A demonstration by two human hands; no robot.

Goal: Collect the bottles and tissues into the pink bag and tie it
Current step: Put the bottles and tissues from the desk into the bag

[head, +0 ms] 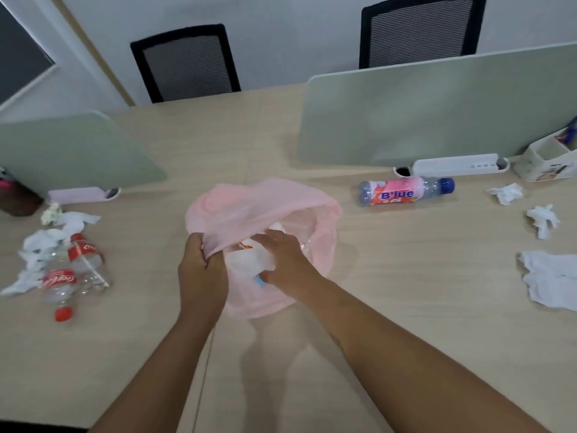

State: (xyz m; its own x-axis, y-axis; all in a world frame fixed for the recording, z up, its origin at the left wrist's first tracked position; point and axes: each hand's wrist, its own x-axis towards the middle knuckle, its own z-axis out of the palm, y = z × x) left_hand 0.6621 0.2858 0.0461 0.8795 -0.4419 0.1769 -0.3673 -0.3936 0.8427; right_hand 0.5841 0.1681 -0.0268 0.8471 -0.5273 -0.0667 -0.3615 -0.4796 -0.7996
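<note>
1. The pink bag [265, 207] sits mid-worktop [406, 307] with its mouth open. Its contents are mostly hidden: only a white tissue [246, 260], a scrap of printed label and a small blue bit show, and these are too unclear to name.
2. The flat tissues [549, 279] at the right edge are cut off by the frame.
3. The left hand [201, 270] clenches the bag's near rim, with fingers curled round bunched plastic.
4. The right hand [285, 257] reaches into the mouth palm down, fingers fairly straight and resting on the white tissue, gripping nothing visible.
5. Outside the bag, the B'lue bottle [406, 192] lies on its side behind right. Two cola bottles [75, 270] lie among crumpled tissues [40, 245] at left.
</note>
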